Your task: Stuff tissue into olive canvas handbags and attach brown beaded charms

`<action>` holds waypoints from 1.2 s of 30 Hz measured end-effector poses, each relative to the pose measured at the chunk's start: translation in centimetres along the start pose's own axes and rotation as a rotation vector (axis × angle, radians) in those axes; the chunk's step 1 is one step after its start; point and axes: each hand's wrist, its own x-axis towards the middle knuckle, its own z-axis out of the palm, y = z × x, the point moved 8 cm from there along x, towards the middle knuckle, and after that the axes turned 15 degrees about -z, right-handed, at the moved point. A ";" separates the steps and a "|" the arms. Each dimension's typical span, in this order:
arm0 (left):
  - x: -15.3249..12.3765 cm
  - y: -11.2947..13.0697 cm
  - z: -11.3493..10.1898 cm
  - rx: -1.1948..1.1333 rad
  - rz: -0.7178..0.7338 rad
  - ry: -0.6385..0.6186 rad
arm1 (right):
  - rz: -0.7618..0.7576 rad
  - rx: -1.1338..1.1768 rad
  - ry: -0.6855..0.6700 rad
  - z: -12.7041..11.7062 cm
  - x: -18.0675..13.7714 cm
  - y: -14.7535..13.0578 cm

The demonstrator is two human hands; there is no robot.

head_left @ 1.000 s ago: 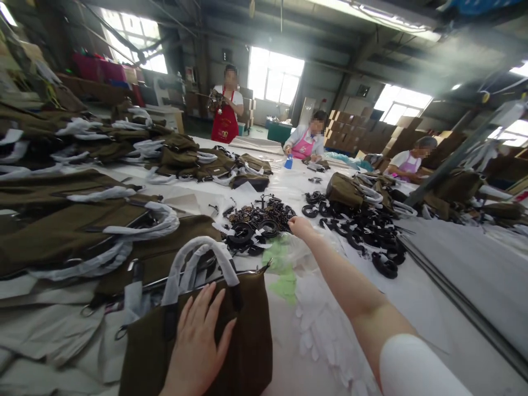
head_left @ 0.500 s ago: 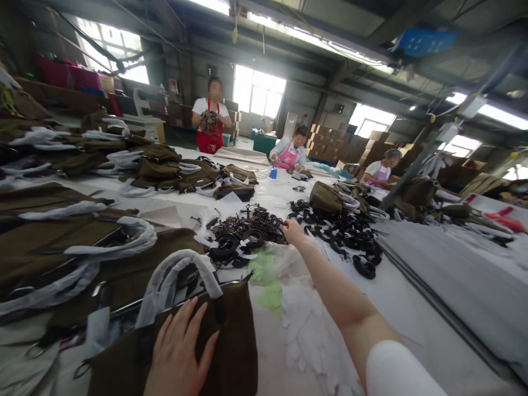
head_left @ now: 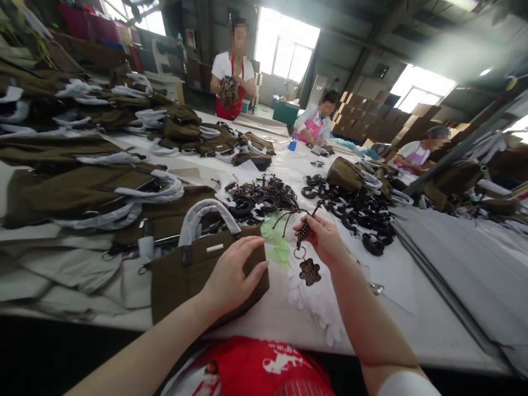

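Note:
Between the fingertips of my right hand (head_left: 325,240) is a bag charm (head_left: 309,272): a dark braided cord with loose ends, a metal ring and a flat, spotted, bear-shaped pendant hanging below. My left hand (head_left: 236,270) is over the right part of a dark olive handbag (head_left: 175,291), fingers stretched out; whether it touches the cloth is hard to tell. The bag has a white-wrapped handle (head_left: 202,212) standing up and a small pale label. Behind my hands lies a heap of similar charms (head_left: 284,190), with black rings (head_left: 241,206) along its near side.
More olive handbags (head_left: 78,181) cover the table's left side. Coiled black straps (head_left: 358,217) lie to the right, and white tags (head_left: 313,308) and green pieces (head_left: 276,247) in the middle. Co-workers are across the table, one (head_left: 235,82) holding a spotted bundle. A slanted pole (head_left: 449,148) rises at right.
My right hand has come back from the heap with a bag charm in it. My left hand has moved right over the handbag. The view has tilted down.

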 end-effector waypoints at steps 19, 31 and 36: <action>-1.2 -2.0 5.8 -0.867 -0.543 -0.351 | 0.174 -0.113 -0.020 0.0 -8.4 3.7; -1.3 0.2 3.9 -0.262 -0.199 -0.119 | -0.547 -0.814 -0.252 6.5 -9.5 -0.6; -1.3 2.2 2.5 -0.187 -0.082 -0.179 | -0.634 -0.717 -0.264 5.6 -8.7 0.1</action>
